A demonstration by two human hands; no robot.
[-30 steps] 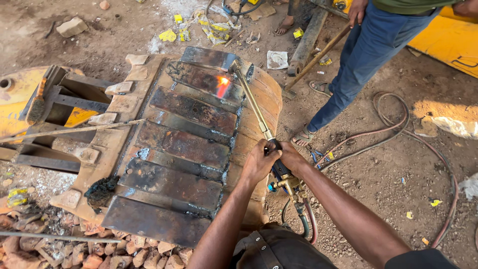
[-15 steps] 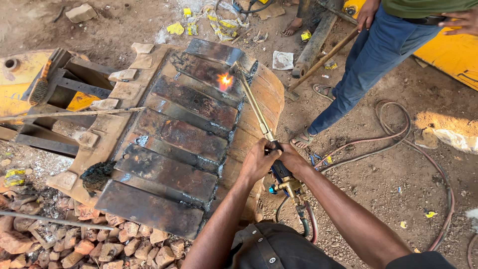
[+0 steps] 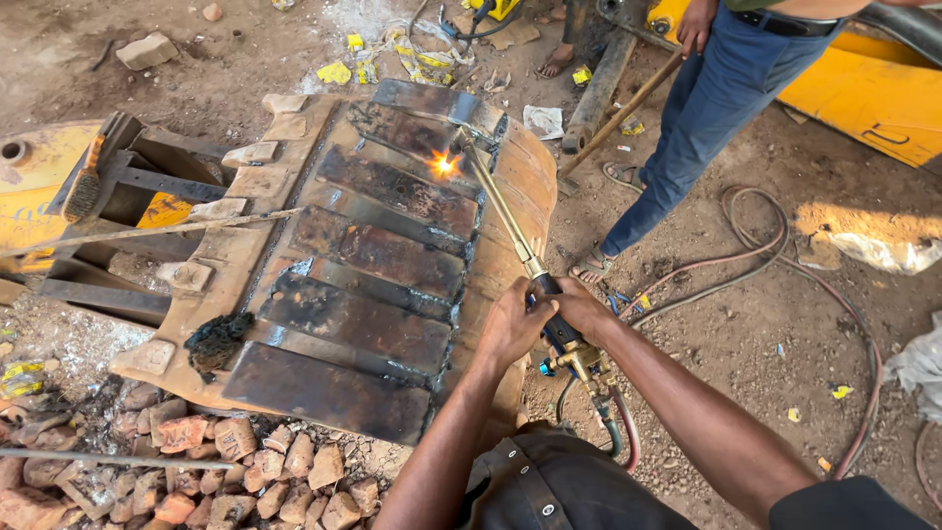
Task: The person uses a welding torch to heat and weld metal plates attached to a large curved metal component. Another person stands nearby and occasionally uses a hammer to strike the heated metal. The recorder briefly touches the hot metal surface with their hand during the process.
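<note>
Dirt yard: both hands, left hand (image 3: 510,324) and right hand (image 3: 581,309), clamp the cutting torch (image 3: 525,257) handle. Its flame (image 3: 444,163), lately nearer the upper plates, now bites lower on the excavator bucket (image 3: 373,255); cutting advances. Bystander (image 3: 702,118) beside.

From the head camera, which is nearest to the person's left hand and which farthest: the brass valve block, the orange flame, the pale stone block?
From the left hand:
1. Brass valve block on the cutting torch, just right of it.
2. Orange flame, farther up on the rusty steel bucket.
3. Pale stone block, far upper left on the dirt.
</note>
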